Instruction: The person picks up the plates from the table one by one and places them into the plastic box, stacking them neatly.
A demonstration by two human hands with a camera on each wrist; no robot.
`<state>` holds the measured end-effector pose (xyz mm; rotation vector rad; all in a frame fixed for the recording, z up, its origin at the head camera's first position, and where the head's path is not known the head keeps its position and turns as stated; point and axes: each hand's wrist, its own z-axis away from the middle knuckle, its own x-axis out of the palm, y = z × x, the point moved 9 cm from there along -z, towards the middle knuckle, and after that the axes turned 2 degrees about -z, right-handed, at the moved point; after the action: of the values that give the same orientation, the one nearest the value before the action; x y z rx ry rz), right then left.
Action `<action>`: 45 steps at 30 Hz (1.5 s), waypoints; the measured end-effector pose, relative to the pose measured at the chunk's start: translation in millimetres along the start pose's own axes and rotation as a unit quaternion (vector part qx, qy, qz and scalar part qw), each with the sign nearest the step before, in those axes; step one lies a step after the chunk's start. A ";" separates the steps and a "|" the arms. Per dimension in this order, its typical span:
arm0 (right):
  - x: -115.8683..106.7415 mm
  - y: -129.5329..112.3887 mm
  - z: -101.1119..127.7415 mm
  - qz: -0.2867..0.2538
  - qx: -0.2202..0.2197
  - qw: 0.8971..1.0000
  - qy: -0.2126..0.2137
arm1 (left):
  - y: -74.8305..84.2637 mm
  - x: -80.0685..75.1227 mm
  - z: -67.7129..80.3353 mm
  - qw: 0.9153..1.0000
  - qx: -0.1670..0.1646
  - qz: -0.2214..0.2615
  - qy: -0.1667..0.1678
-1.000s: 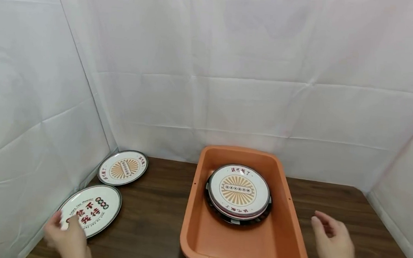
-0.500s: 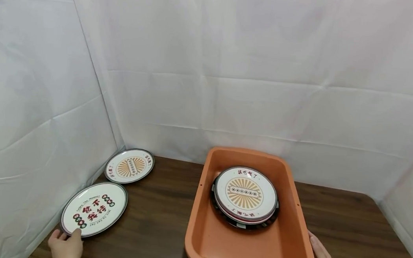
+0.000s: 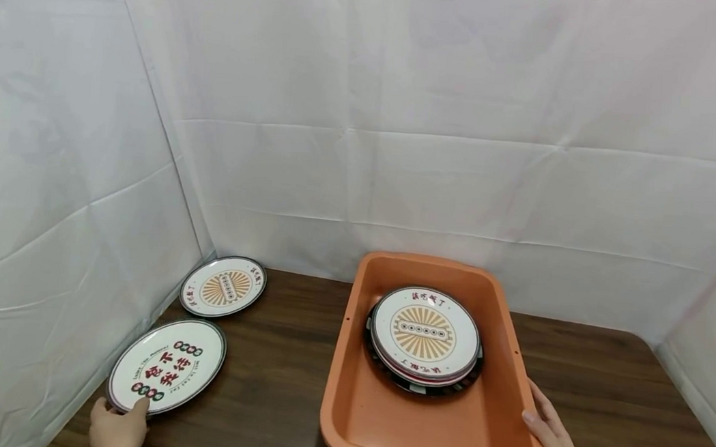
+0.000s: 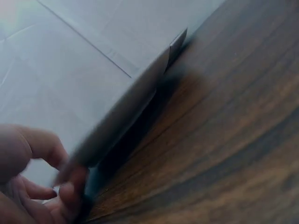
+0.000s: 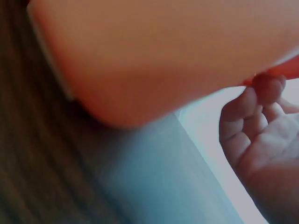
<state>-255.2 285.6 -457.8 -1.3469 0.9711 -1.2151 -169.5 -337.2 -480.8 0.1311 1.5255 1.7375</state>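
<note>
Two fingers [image 3: 137, 405] pinch the plate [image 3: 167, 366] rim (near edge); right hand [image 3: 551, 437] grips tub [image 3: 348, 387].

1. A dark brown wooden table [image 3: 274, 382] with a visible grain fills the lower part of the head view.
2. A round plate with an orange sunburst pattern [image 3: 223, 286] and a dark rim lies flat on the table at about 10 o'clock from the table's middle, near the back left corner.
3. White creased cloth [image 3: 401, 117] hangs as a backdrop behind the table, from 9 o'clock round through 12 to 3 o'clock, with fold lines crossing it.
4. The cloth meets the table's edge on the left, back and right sides.
5. In the left wrist view the table's grain [image 4: 224, 140] runs diagonally, with the cloth [image 4: 93, 46] above it.
</note>
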 end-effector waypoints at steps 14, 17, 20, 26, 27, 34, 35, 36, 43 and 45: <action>-7.3 0.6 3.9 0.024 0.040 0.996 0.076 | -6.7 5.0 3.3 0.987 -0.049 0.153 0.016; -8.1 0.6 4.3 0.025 0.039 0.996 0.077 | -6.1 5.8 5.3 0.985 -0.056 0.161 0.009; -8.9 1.0 5.1 0.027 0.041 0.996 0.080 | -5.7 7.3 7.4 0.985 -0.062 0.159 0.002; -10.3 0.5 6.0 0.038 0.054 0.993 0.094 | -1.5 11.9 8.1 0.985 -0.044 0.164 -0.004; -10.2 0.2 5.9 0.039 0.056 0.993 0.094 | -0.8 12.8 8.1 0.985 -0.041 0.166 -0.005; -7.9 -8.5 0.7 0.028 0.016 0.997 0.076 | 3.4 19.4 10.0 0.977 -0.026 0.210 -0.011; -8.3 -9.2 0.4 0.024 0.010 0.997 0.079 | 3.7 20.5 10.5 0.977 -0.026 0.212 -0.013; -8.7 -9.6 0.1 0.019 0.004 0.997 0.081 | 3.6 21.8 11.1 0.977 -0.029 0.211 -0.015; -9.8 -7.8 2.0 -0.024 -0.018 0.995 0.094 | 11.0 32.8 15.8 0.978 -0.022 0.206 -0.035; -9.6 -8.2 2.4 -0.027 -0.028 0.994 0.098 | 15.6 36.9 17.4 0.975 -0.014 0.218 -0.042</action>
<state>-254.9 296.6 -451.1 -1.3213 1.1201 -1.3903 -192.3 -300.1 -477.8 0.5532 1.4858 2.0602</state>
